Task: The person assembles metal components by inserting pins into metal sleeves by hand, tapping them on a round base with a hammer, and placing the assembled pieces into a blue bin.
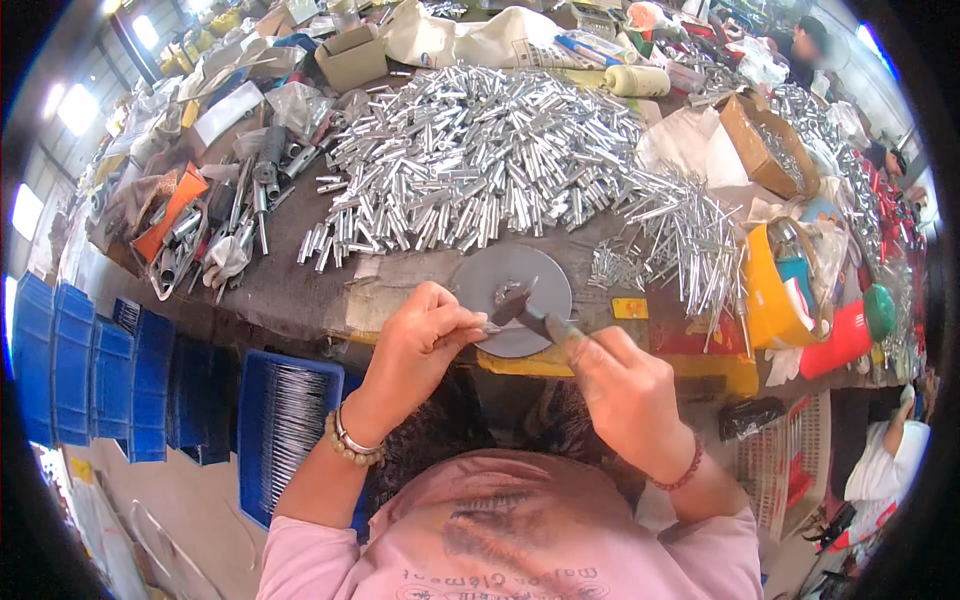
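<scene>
My right hand (632,392) is wrapped round the handle of a small hammer (513,303). The hammer head is over a round grey metal disc (547,283) at the table's near edge. My left hand (418,338) pinches a small metal piece (489,328) by the disc's near left edge, close to the hammer head. The fingertips cover most of that piece. A few tiny metal bits lie on the disc near the hammer. Beyond the disc spreads a big heap of short silvery metal tubes (480,160), with thin metal pins (690,240) to its right.
Tools and an orange-handled item (172,212) clutter the left. At right are an open cardboard box (765,150), a cut yellow container (775,290) and a red bottle (838,335) with a green end. Blue crates (245,430) stand below left. Other people are at far right.
</scene>
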